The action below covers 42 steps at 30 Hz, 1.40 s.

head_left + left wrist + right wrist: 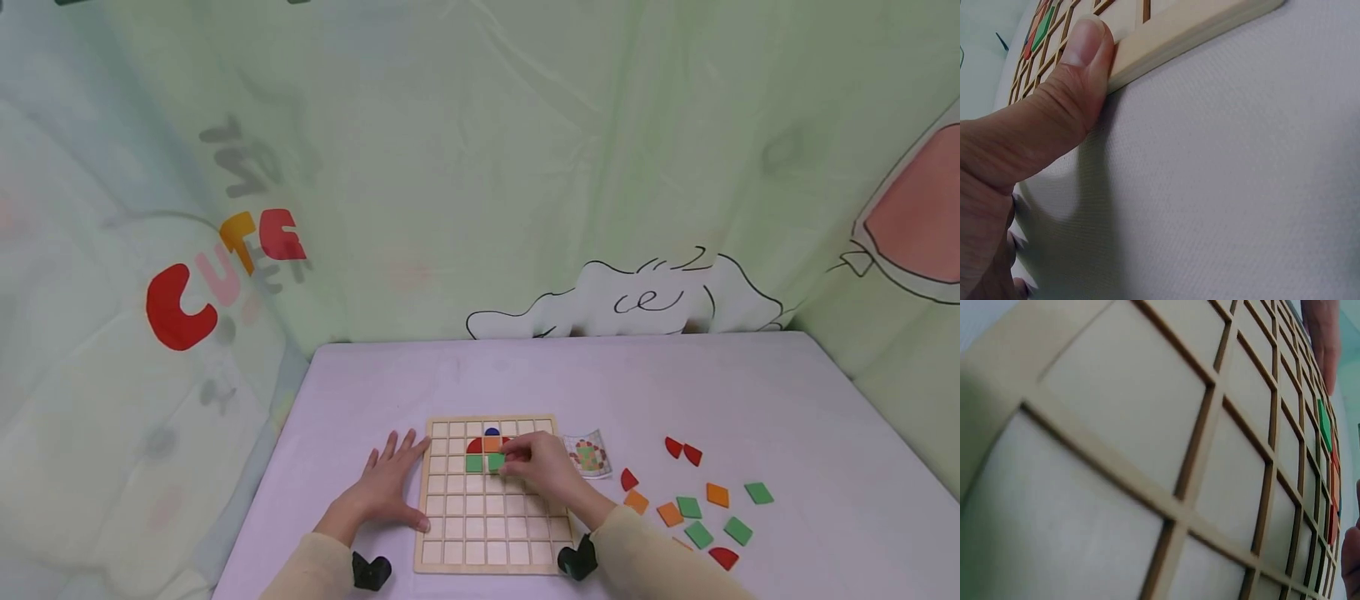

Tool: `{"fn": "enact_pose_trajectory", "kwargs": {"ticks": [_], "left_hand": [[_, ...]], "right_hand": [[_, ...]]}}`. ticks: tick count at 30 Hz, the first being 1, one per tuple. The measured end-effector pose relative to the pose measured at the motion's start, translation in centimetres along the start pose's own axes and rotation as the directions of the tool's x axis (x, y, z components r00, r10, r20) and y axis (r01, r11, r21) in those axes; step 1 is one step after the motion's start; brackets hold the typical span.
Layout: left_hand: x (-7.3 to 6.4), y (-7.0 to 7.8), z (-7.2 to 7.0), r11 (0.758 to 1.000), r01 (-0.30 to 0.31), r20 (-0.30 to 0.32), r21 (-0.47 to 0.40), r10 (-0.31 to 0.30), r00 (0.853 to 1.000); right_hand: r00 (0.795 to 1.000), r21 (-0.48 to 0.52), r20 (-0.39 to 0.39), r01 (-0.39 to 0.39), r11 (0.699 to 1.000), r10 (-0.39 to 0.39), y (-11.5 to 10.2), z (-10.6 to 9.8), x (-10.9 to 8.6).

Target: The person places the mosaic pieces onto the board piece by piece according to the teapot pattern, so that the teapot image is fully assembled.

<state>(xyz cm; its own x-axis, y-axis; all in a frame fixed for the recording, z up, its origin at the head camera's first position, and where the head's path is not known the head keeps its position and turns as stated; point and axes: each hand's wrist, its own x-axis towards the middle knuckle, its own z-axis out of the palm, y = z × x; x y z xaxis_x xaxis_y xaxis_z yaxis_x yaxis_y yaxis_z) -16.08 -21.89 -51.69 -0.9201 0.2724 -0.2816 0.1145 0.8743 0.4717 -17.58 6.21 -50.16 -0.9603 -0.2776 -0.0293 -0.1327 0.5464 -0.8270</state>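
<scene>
A wooden grid board (454, 505) lies on the table. Placed in its upper cells are a green tile (474, 463), an orange tile (491, 444), a red quarter-round tile (475, 446) and a blue piece (492, 432). My left hand (384, 487) is spread at the board's left side; in the left wrist view its thumb (1085, 44) presses on the frame's edge. Over the upper cells, my right hand (542, 465) pinches a green square tile (495, 462) between thumb and fingers. Those fingers partly cover another red tile (506, 439). The right wrist view catches only a sliver of the hand.
A small printed pattern card (588, 455) lies right of the board, partly behind the right hand. Farther right are scattered loose green tiles (738, 531), orange tiles (717, 495) and red quarter-round tiles (723, 557). A printed curtain (450, 208) hangs behind the table (375, 383).
</scene>
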Motion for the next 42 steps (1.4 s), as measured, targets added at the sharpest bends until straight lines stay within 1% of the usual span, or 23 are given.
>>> {"fn": "enact_pose_trajectory", "kwargs": {"ticks": [5,13,16,21,31,42], "left_hand": [[0.1,0.1,0.1,1.000,0.000,0.004,0.012,0.000,1.000],[0.3,0.1,0.2,1.000,-0.011,0.002,-0.001,0.011,1.000],[0.2,0.1,0.2,1.000,-0.008,-0.002,-0.002,0.008,1.000],[0.1,0.1,0.2,1.000,-0.011,-0.006,-0.008,0.011,1.000],[-0.2,0.3,-0.1,1.000,-0.011,-0.010,0.002,0.011,1.000],[-0.2,0.3,-0.3,1.000,-0.009,-0.013,-0.004,0.009,1.000]], "right_hand": [[0.999,-0.029,-0.015,-0.039,0.999,0.039,-0.1,1.0,0.2],[0.999,-0.106,-0.039,-0.018,0.994,0.014,-0.4,1.6,0.4],[0.999,-0.142,-0.043,-0.018,0.990,0.012,-0.5,1.7,0.4],[0.998,-0.202,-0.056,0.003,0.979,-0.015,-0.6,1.7,0.5],[0.997,-0.227,-0.073,0.014,0.974,-0.032,-0.3,2.0,0.8],[0.997,-0.244,-0.060,0.032,0.969,-0.048,-0.2,2.0,0.7]]}}
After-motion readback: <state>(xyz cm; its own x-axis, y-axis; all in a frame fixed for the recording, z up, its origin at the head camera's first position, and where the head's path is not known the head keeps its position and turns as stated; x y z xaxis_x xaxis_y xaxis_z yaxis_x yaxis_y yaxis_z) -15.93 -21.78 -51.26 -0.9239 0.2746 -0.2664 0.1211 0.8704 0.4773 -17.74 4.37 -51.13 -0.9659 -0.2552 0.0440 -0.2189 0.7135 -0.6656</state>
